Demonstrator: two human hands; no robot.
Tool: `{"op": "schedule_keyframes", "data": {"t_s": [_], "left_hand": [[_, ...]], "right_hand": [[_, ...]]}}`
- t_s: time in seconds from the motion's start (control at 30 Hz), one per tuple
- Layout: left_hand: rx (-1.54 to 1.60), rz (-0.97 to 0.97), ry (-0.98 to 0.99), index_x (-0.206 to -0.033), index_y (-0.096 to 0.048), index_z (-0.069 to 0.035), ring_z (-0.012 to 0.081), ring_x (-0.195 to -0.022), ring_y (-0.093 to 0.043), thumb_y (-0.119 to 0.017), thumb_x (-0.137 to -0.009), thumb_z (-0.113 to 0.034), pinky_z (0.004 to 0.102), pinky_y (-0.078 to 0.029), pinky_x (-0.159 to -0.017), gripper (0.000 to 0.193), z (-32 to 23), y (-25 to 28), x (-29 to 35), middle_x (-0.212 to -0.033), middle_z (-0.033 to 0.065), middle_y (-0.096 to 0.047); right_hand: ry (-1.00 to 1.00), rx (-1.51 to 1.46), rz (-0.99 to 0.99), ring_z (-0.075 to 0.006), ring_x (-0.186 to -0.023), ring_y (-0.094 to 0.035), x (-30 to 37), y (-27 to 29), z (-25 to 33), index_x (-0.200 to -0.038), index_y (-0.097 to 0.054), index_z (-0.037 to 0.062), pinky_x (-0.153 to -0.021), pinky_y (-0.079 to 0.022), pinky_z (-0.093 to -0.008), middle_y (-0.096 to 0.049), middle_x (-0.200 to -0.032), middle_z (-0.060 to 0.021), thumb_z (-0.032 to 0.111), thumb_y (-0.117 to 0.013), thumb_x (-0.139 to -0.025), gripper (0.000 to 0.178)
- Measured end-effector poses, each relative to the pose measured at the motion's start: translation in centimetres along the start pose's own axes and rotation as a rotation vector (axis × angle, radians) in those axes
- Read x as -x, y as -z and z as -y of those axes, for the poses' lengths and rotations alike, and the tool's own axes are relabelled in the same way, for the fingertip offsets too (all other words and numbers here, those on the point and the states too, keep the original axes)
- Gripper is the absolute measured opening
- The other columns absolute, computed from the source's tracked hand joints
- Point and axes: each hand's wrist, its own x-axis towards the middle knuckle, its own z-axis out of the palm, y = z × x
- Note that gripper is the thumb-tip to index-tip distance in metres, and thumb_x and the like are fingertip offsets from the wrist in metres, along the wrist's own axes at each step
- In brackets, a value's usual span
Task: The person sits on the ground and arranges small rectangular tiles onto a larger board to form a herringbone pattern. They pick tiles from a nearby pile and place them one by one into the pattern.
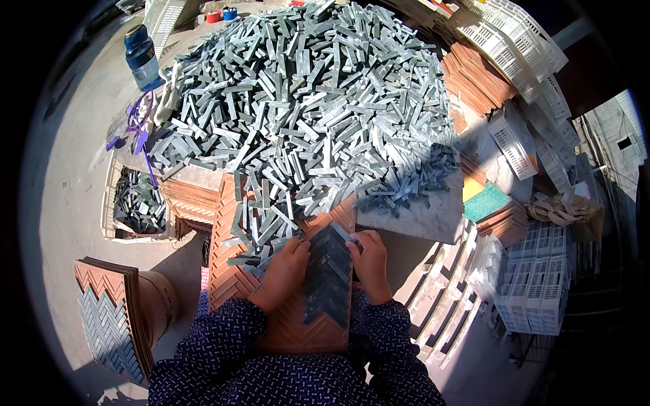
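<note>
Head view: hands (284,267) (369,260) flank herringbone tiles (328,271).

The tile strips (305,101) are grey-green, paler silver where sun strikes. The mould (230,271) is terracotta orange, ribbed in a herringbone pattern; dark grey strips (328,271) fill it in chevrons. The sleeves (223,338) are navy with small white marks. The stacked panel (101,318) shows grey zigzags edged orange. The crates (535,291) are white; the bottle (141,54) blue.
</note>
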Motion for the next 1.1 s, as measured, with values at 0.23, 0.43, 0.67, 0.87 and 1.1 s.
{"op": "schedule_keyframes", "data": {"t_s": [0.23, 0.43, 0.67, 0.87, 1.1], "left_hand": [[-0.005, 0.006, 0.028, -0.103, -0.057, -0.001, 0.0351, -0.076, -0.059, -0.059, -0.083, -0.004, 0.0405, -0.05, -0.065, 0.02, -0.3, 0.1, 0.0, -0.091, 0.0147, -0.054], [-0.006, 0.004, 0.032, -0.103, -0.058, 0.0, 0.0355, -0.077, -0.06, -0.06, -0.083, -0.003, 0.0402, -0.05, -0.066, 0.02, -0.1, 0.0, 0.1, -0.091, 0.015, -0.054], [-0.002, -0.005, 0.007, -0.103, -0.057, 0.001, 0.0353, -0.075, -0.059, -0.057, -0.084, -0.007, 0.0421, -0.049, -0.063, 0.02, -0.3, 0.2, 0.0, -0.089, 0.0155, -0.053], [0.002, 0.014, 0.067, -0.103, -0.059, 0.0, 0.0365, -0.079, -0.06, -0.059, -0.084, -0.004, 0.0404, -0.05, -0.068, 0.02, -0.7, 0.0, -0.1, -0.093, 0.0157, -0.056], [-0.02, 0.001, 0.027, -0.102, -0.057, 0.001, 0.0352, -0.075, -0.059, -0.056, -0.085, -0.008, 0.0419, -0.05, -0.065, 0.02, 0.0, 0.2, 0.1, -0.089, 0.0157, -0.053]], "right_hand": [[0.019, 0.036, 0.038, -0.0336, -0.081, -0.059, -0.2, -0.1, 0.3, -0.091, -0.064, 0.0034, -0.071, -0.048, -0.0397, -0.06, -0.086, -0.0138, 0.007, -0.062, -0.081, 0.011], [0.041, 0.099, 0.021, -0.034, -0.081, -0.058, -0.6, -0.5, 0.8, -0.09, -0.063, 0.0049, -0.07, -0.047, -0.0412, -0.058, -0.084, -0.0137, 0.005, -0.06, -0.081, 0.009], [0.079, 0.143, 0.04, -0.0354, -0.079, -0.059, -1.0, -0.3, 0.9, -0.089, -0.062, 0.0028, -0.07, -0.047, -0.0415, -0.06, -0.085, -0.0161, 0.003, -0.059, -0.081, 0.009], [0.084, 0.1, 0.092, -0.0359, -0.073, -0.061, -2.2, -0.4, -0.2, -0.085, -0.063, 0.0024, -0.066, -0.048, -0.0407, -0.063, -0.077, -0.016, 0.006, -0.063, -0.078, 0.008], [-0.037, -0.07, 0.104, -0.0397, -0.075, -0.06, -6.0, -1.0, 3.0, -0.084, -0.054, 0.0016, -0.064, -0.047, -0.0449, -0.061, -0.075, -0.0179, 0.017, -0.07, -0.077, 0.024]]}}
